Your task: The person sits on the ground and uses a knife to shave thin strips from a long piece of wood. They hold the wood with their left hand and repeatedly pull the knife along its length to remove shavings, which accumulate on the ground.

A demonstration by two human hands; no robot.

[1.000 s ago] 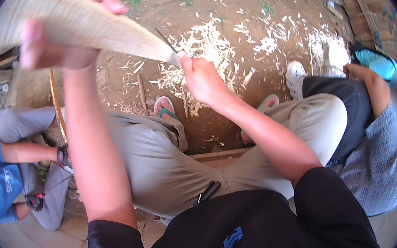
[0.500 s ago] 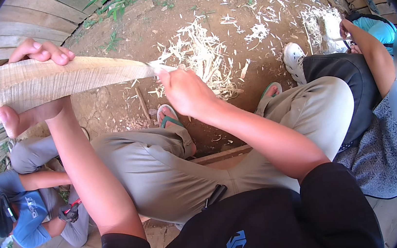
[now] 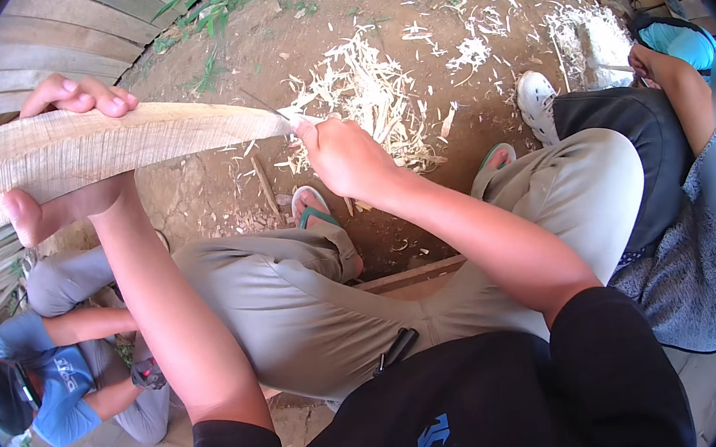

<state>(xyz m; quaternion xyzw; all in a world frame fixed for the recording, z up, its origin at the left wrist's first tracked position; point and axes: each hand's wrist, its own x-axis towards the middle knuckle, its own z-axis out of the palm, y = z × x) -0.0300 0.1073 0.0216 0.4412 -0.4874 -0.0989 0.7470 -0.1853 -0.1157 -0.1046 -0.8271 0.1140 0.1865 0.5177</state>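
Observation:
A long, pale, curved piece of wood point(image 3: 128, 142) extends from the left edge toward the middle, narrowing to a point. My left hand point(image 3: 87, 97) grips its broad part from beneath, with the fingers over the far edge and the thumb on the near face. At the narrow tip, my right hand point(image 3: 348, 156) is closed around a knife point(image 3: 260, 101). Its thin, dark blade slants across the wood's end and sticks out beyond the far edge. The handle is hidden in my fist, and my thumb is close to the tip.
Wood shavings point(image 3: 371, 103) lie heaped on the dirt ground ahead. To the right, close to my knee, sits a person in patterned clothing point(image 3: 690, 274). Another person in a blue shirt point(image 3: 63, 389) sits at left. A plank wall point(image 3: 72, 35) stands at the far left.
My right hand has shifted slightly right and down at the wood's tip. The knife blade, blurred before, now shows clearly. My left hand keeps its grip with the wood almost still.

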